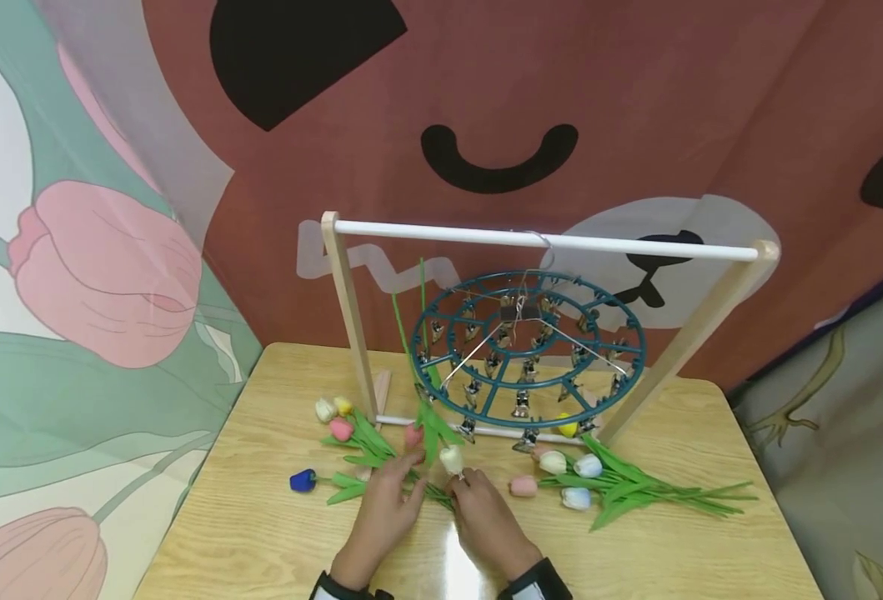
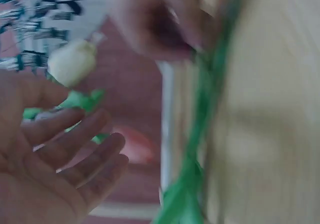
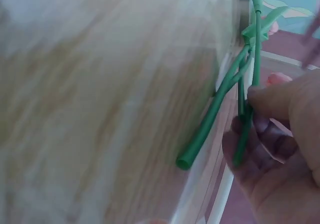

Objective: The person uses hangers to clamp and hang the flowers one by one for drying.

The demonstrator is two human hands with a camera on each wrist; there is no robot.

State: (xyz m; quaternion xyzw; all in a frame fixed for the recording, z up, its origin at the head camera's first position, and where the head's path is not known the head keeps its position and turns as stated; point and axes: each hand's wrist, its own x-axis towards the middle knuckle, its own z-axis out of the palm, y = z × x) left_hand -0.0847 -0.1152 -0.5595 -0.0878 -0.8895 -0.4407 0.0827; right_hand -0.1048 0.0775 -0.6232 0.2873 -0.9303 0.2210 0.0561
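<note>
In front of the rack's (image 1: pixel 352 312) lower bar, the right hand (image 1: pixel 486 517) pinches a green stem (image 3: pixel 242 151) near its cut end, between thumb and fingers. The left hand (image 1: pixel 387 500), beside it and also in front of the rack, has its fingers loosely extended; whether they touch the leaves I can't tell. The left bunch of tulips (image 1: pixel 372 438) lies around the rack's left foot, the right bunch (image 1: pixel 629 482) before its right foot. The flowers look artificial: probably light, with smooth, springy stems and soft heads that squash. Best held low on the bare stem, clear of leaves that could snag.
</note>
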